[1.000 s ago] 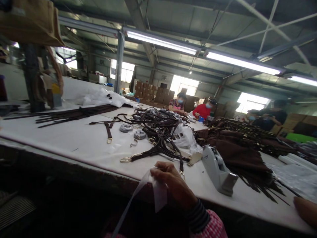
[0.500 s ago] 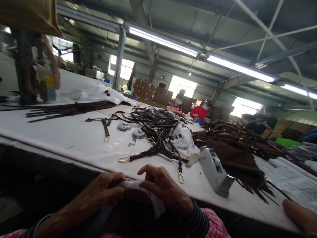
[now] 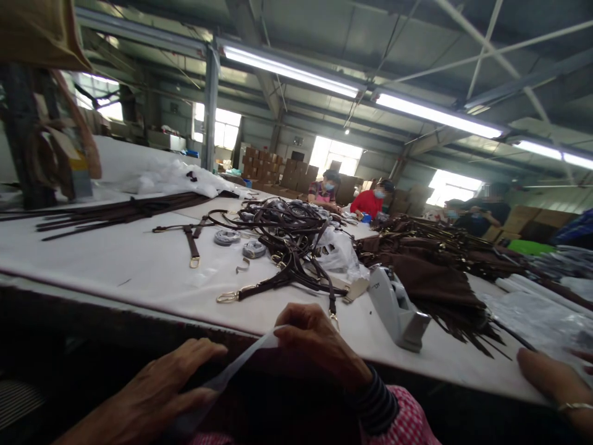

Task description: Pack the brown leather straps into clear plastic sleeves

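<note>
At lower left, my left hand [image 3: 162, 383] is hanging, fingers parted, beside a translucent strip [image 3: 246, 360] that is slanting across the lower centre; there my right hand [image 3: 317, 343] is pinching it. Farther right, a grey dispenser [image 3: 393, 309] is standing.

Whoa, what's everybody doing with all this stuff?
Someone's right hand is pinching one end of a thin, see-through white strip. Their left hand is open by the strip's lower part; I can't tell if it's touching. On the white table in front lie a pile of dark brown straps with metal clips and a grey tape dispenser.
</note>
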`<state>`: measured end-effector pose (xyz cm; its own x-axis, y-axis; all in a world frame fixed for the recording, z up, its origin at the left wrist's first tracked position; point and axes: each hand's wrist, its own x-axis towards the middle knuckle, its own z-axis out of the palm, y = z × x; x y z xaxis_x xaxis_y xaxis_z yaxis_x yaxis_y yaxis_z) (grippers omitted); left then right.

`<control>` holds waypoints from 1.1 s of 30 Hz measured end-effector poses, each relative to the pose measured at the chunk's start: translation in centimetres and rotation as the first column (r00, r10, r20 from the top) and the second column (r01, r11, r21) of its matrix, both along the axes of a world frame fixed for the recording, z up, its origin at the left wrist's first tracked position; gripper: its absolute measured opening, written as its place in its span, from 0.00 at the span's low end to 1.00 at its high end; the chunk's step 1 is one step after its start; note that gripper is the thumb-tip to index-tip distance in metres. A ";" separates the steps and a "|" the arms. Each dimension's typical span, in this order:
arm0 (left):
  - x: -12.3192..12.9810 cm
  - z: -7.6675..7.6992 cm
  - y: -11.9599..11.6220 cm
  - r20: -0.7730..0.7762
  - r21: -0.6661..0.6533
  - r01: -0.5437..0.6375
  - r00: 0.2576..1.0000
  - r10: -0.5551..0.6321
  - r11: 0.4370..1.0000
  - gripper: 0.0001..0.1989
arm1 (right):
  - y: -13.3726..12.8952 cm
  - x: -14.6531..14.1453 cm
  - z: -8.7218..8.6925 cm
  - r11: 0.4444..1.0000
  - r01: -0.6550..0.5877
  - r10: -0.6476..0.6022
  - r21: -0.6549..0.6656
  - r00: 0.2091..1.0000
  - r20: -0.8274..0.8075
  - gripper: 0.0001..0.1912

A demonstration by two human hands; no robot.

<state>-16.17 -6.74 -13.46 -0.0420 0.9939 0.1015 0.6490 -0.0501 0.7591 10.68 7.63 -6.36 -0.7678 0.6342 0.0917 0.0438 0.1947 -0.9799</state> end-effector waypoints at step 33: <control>2.8 2.1 9.6 0.517 0.088 0.060 0.851 -0.097 0.994 0.28 | 16.2 -7.6 2.8 0.641 0.363 -0.675 0.677 0.686 0.271 0.09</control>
